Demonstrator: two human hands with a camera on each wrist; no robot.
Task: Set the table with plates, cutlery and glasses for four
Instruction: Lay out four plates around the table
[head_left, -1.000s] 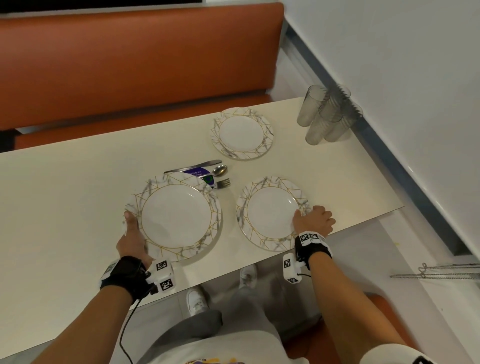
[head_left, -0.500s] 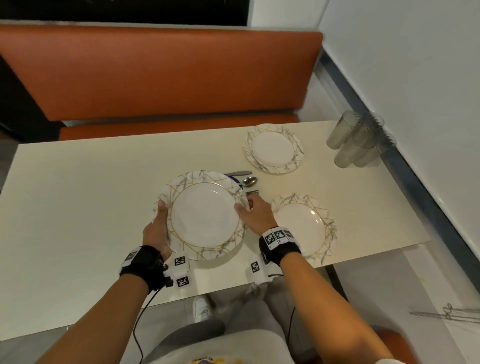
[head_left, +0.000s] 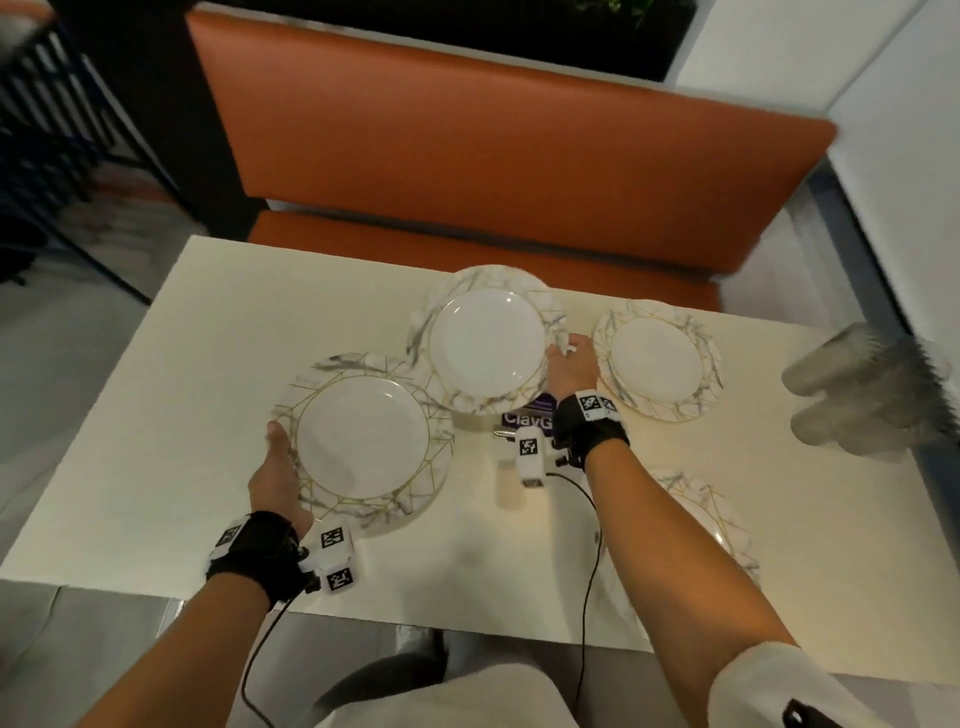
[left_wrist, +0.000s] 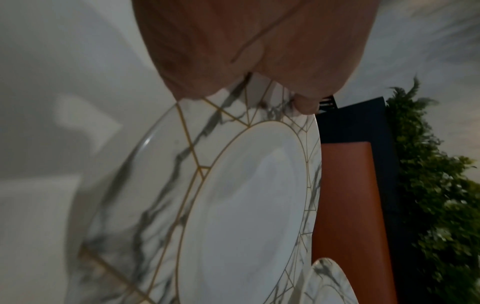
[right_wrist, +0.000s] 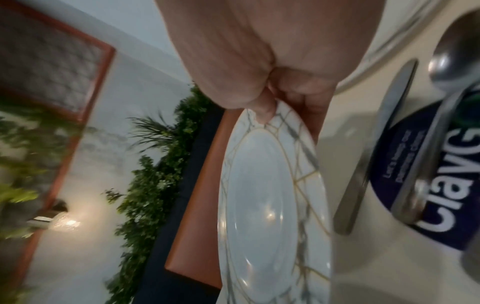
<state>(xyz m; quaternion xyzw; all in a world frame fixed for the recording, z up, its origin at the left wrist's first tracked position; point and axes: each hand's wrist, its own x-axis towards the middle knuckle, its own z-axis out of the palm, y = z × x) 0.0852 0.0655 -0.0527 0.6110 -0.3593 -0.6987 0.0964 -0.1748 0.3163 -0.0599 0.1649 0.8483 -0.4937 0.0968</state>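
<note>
Four white plates with marbled, gold-lined rims are in the head view. My left hand (head_left: 278, 460) grips the left rim of the near-left plate (head_left: 363, 436), thumb (left_wrist: 306, 106) on top of the rim. My right hand (head_left: 569, 358) pinches the right rim of a second plate (head_left: 485, 343), held tilted over the table's far side. A third plate (head_left: 657, 361) lies at the far right. The fourth plate (head_left: 722, 525) lies near right, partly hidden by my forearm. Several glasses (head_left: 862, 389) are bunched at the right edge. A knife (right_wrist: 376, 148) and a spoon (right_wrist: 449, 61) lie on a purple packet (right_wrist: 405, 158).
The cream table (head_left: 156, 415) has bare surface on its left half. An orange bench (head_left: 467, 156) runs along the far side. A white wall (head_left: 909, 156) bounds the right. Green plants (right_wrist: 155, 164) sit behind the bench.
My right hand left the near-right plate and took the top plate off the stack. It has carried that plate toward the far side, while my left hand keeps the other plate.
</note>
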